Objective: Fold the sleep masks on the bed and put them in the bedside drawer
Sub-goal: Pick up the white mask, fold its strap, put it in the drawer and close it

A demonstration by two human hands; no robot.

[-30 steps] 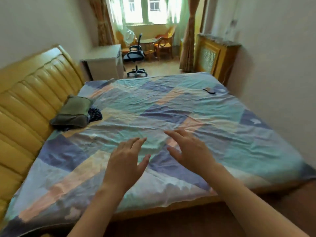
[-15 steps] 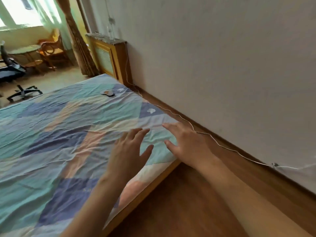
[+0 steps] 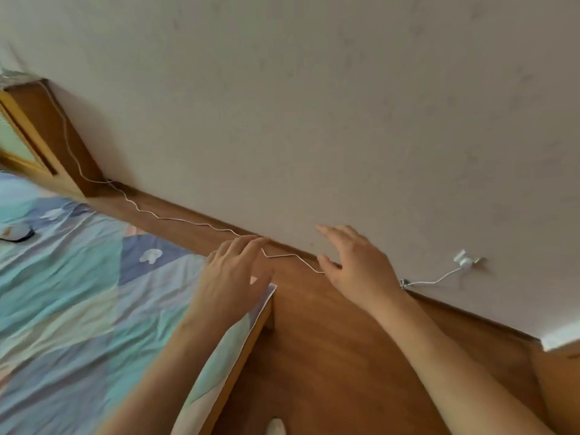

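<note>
I judge the task hardly begun: my left hand and right hand are open and empty, one sleep mask lies unfolded on the bed far to their left, and no drawer is visible.

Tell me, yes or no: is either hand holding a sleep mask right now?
No. The left hand and right hand are both open and empty, while a dark sleep mask lies far off on the bed.

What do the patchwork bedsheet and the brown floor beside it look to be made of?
The patchwork bedsheet looks like thin matte woven fabric, likely cotton: it creases finely. The brown floor looks like wood or wood-look laminate, with faint grain and a soft sheen; which one is unclear.
</note>
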